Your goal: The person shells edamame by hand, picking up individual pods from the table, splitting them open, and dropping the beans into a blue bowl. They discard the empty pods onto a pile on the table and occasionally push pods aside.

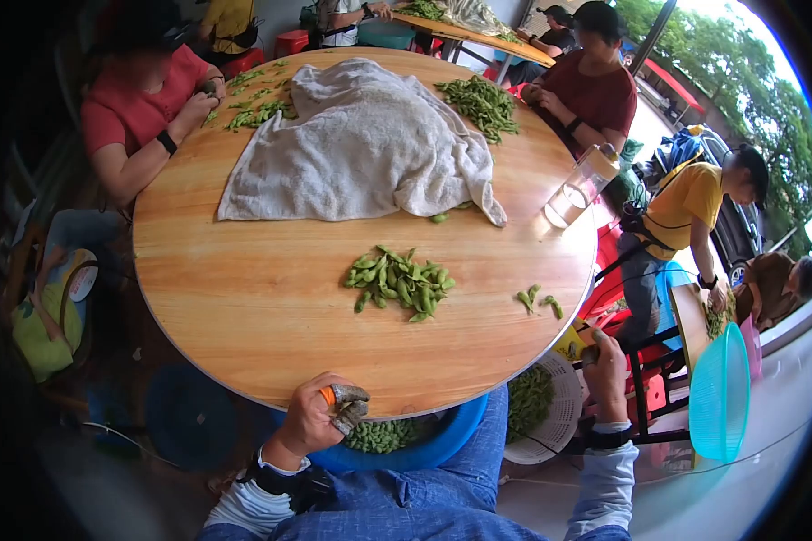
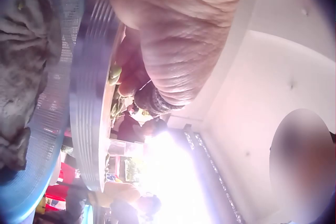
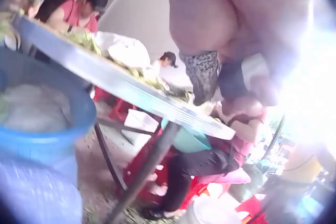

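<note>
My left hand (image 1: 320,415), with grey coverings and an orange band on its fingers, is curled at the near edge of the round wooden table (image 1: 235,298). Below it, shelled green beans (image 1: 381,436) fill a blue tub (image 1: 456,442). Off the table's right edge is my right hand (image 1: 607,379), bent, its thumb in a grey covering. It is beside a white basket (image 1: 559,428) of green pods (image 1: 530,401) and a yellow item (image 1: 568,343). I cannot tell whether either hand holds anything. Soybean pods (image 1: 397,282) lie heaped ahead, with several loose pods (image 1: 541,299) rightward.
A grey-white towel (image 1: 361,144) covers a mound at the table's middle. A clear container (image 1: 579,189) of liquid stands near the right edge. More pods (image 1: 480,106) lie at the far side. People in red shirts sit left and right. A turquoise basket (image 1: 720,392) is at right.
</note>
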A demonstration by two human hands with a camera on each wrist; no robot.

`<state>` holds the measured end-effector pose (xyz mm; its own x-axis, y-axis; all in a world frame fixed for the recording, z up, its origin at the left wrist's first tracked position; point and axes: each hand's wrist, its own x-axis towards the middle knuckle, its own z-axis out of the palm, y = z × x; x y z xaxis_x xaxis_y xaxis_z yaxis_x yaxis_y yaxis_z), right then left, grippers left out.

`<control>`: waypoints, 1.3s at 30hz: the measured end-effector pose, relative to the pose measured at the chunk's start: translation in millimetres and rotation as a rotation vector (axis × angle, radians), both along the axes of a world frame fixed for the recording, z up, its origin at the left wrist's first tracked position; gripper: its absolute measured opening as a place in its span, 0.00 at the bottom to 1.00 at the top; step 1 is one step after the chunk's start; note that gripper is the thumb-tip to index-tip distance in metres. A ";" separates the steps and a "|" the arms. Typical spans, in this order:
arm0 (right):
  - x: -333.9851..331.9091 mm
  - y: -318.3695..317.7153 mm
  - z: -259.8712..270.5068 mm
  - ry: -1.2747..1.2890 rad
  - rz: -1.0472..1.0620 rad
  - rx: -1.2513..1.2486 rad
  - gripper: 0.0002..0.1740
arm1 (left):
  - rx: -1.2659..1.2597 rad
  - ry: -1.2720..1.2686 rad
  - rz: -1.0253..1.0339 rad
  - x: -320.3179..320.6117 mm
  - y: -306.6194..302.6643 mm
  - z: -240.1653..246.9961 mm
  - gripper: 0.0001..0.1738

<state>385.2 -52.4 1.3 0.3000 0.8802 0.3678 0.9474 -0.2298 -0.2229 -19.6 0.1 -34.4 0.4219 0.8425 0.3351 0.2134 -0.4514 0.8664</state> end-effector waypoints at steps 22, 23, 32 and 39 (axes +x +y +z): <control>-35.4 94.9 29.8 0.407 0.281 -0.227 0.17 | -0.089 -0.035 0.087 2.8 -4.0 2.7 0.06; -47.2 107.6 30.7 0.354 0.397 -0.232 0.18 | -0.061 -0.029 0.086 3.0 -4.1 -0.3 0.06; -123.6 228.9 -3.0 0.021 0.634 -0.058 0.10 | -0.111 -0.049 0.120 -2.4 -2.8 -0.5 0.05; -137.0 230.1 -5.3 -0.015 0.640 -0.235 0.14 | -0.179 -0.062 0.139 -0.5 -2.8 -9.5 0.07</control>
<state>248.3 177.7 -4.0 -0.3095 0.9398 0.1449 0.9155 0.3357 -0.2218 -20.1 -2.7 -43.9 0.2808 0.9394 0.1968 0.2068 -0.2594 0.9434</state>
